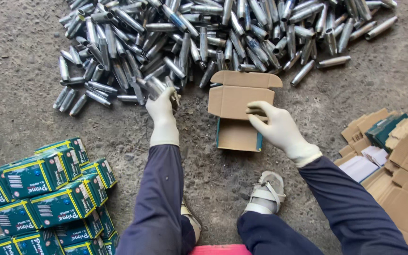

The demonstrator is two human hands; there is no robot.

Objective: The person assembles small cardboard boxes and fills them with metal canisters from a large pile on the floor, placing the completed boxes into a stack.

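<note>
Down on the concrete floor (20, 56), a person in white gloves and dark blue sleeves is sitting over an open cardboard box (238, 113). Their left hand (162, 109) is closing its grip around a small bunch of metal tubes (159, 86) at the near edge of a big heap of silvery metal tubes (213, 33), which is spreading across the top of the view. Their right hand (276, 123) is resting on the box with fingers curled over the raised brown flap, gripping its edge; the box is lying just in front of the heap, between the two hands. Finished green boxes (48, 193) are sitting stacked at the lower left, and flattened cardboard blanks (402, 160) are lying piled at the right. A sandalled foot (265, 191) is showing below the box.
</note>
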